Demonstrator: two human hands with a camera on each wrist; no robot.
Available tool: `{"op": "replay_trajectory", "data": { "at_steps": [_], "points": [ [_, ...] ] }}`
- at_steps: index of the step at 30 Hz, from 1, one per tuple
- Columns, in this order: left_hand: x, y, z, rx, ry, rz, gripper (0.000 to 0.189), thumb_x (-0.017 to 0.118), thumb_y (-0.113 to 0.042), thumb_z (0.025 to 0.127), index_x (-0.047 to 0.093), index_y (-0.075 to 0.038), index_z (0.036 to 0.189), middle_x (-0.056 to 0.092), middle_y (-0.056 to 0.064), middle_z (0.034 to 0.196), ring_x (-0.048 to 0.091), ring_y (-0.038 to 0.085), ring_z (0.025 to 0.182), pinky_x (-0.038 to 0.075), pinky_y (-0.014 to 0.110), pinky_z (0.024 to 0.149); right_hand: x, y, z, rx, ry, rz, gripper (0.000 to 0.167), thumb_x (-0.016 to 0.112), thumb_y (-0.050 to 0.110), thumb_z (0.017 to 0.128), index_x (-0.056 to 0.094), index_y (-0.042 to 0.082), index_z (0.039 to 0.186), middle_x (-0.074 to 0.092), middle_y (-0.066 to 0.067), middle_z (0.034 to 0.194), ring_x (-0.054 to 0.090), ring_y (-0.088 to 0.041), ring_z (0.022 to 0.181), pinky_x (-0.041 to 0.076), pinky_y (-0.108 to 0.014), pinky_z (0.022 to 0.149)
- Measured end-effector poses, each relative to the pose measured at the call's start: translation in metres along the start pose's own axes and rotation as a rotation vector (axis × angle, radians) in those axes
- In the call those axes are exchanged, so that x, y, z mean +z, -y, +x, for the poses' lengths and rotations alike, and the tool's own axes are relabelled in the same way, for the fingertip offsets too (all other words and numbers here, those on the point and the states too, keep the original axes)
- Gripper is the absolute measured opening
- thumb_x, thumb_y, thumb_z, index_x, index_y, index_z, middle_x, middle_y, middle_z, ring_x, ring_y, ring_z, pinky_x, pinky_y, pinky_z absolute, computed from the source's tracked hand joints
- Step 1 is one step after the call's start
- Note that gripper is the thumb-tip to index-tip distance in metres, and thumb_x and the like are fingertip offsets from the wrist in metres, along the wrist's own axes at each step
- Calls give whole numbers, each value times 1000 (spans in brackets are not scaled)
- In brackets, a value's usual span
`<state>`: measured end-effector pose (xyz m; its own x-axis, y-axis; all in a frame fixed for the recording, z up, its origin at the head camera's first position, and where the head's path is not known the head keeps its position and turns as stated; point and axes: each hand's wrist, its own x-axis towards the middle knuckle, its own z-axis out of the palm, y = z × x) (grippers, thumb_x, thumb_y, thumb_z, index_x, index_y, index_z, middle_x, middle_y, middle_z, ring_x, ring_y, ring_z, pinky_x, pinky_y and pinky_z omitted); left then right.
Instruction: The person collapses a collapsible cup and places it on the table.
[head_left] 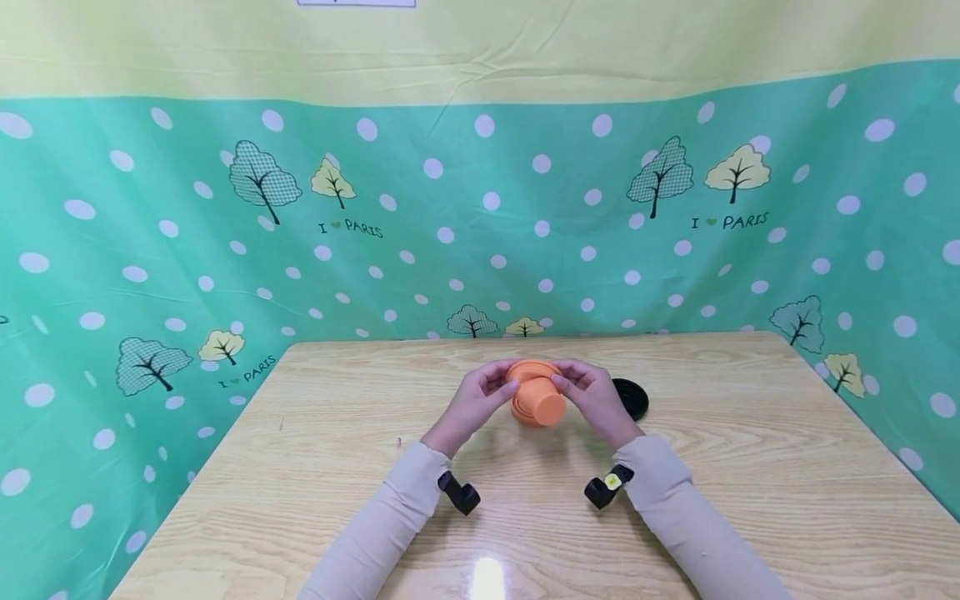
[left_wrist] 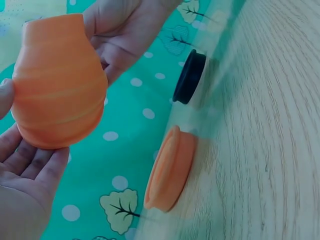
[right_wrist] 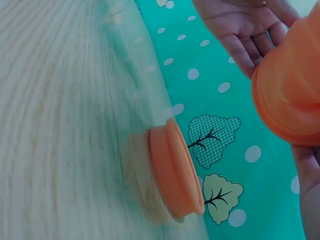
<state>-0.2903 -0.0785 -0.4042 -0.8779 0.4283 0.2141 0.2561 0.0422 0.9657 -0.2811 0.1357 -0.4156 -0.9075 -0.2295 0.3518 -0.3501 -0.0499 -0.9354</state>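
An orange collapsible cup [head_left: 548,403], its ribbed wall drawn out and its narrow end toward me, is held above the table between both hands. My left hand [head_left: 480,398] grips its left side, thumb on the near wall and fingers at the wider rim. My right hand [head_left: 598,400] grips the opposite side in much the same way. In the left wrist view the cup [left_wrist: 60,82] shows soft folds around its body. Below it on the table stands a shallow round orange piece [right_wrist: 175,170] with a lip, largely covered by the cup in the head view.
A round black lid-like piece [head_left: 632,400] lies on the wooden table [head_left: 337,433], just beyond my right hand and partly behind it. A green dotted cloth [head_left: 405,275] with printed trees hangs behind the table and along its sides.
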Motion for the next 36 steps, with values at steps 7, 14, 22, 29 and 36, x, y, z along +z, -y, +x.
{"op": "replay_trajectory", "data": {
  "at_steps": [7,14,22,29,36],
  "points": [
    [1,3,0,24,-55,37,35,62,-14,92,57,1,123,62,15,110,58,12,95,51,23,82,1,-1,1,-8,4,-7,32,59,8,93,55,-14,117,68,7,95,63,-5,86,53,-20,78],
    [0,5,-1,65,-84,100,35,62,-16,92,60,0,123,65,14,111,61,14,95,52,24,81,3,1,0,32,31,-79,31,61,9,92,59,-11,115,66,-13,103,62,-7,88,54,-26,80],
    [2,-3,-4,96,-15,191,38,63,-7,90,57,6,125,63,21,118,61,29,104,52,30,86,6,-1,1,75,139,-187,28,58,12,94,62,-4,116,67,-13,103,62,-8,81,53,-30,72],
    [5,-28,-13,86,-4,190,37,64,-5,89,58,9,122,63,22,118,59,31,108,48,40,94,7,-3,0,77,148,-161,29,59,17,94,63,-1,116,67,-14,102,62,-9,78,53,-28,68],
    [1,-24,-11,23,21,35,40,57,-11,95,51,4,131,55,20,129,54,23,116,46,28,96,3,0,-1,36,76,-43,33,58,14,95,57,-10,118,68,3,98,63,-7,84,53,-23,76]
  ]
}}
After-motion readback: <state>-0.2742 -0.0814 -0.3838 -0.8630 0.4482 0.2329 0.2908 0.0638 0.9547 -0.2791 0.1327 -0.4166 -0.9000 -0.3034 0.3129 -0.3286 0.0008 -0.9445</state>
